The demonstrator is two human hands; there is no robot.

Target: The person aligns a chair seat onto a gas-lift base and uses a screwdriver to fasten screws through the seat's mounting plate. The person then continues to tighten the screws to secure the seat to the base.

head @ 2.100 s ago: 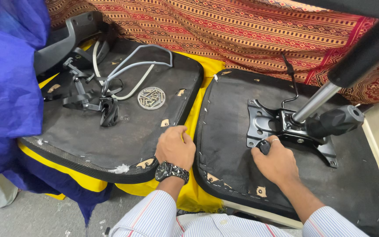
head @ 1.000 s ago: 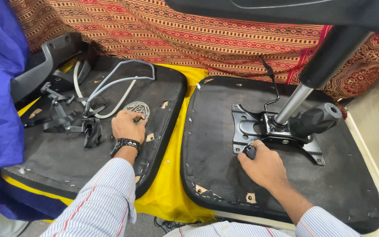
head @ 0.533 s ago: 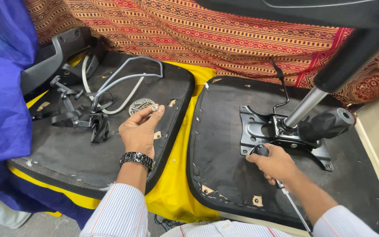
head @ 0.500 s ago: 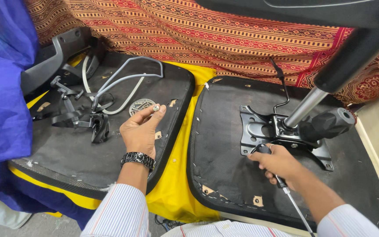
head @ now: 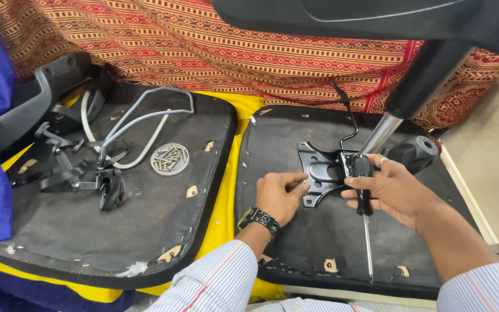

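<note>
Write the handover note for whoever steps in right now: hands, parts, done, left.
Left hand: fingers pinched at the corner of the metal mounting plate on the right seat base; whether it holds a screw cannot be seen.
Right hand: grips the screwdriver, tip pointing down toward you.
Dish of screws sits on the left seat base.
Done: plate lies on the base.
Left: plate screws not visibly driven.

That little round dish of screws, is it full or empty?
Partly full: the round dish holds a loose pile of screws, with bare bottom visible around them.
</note>
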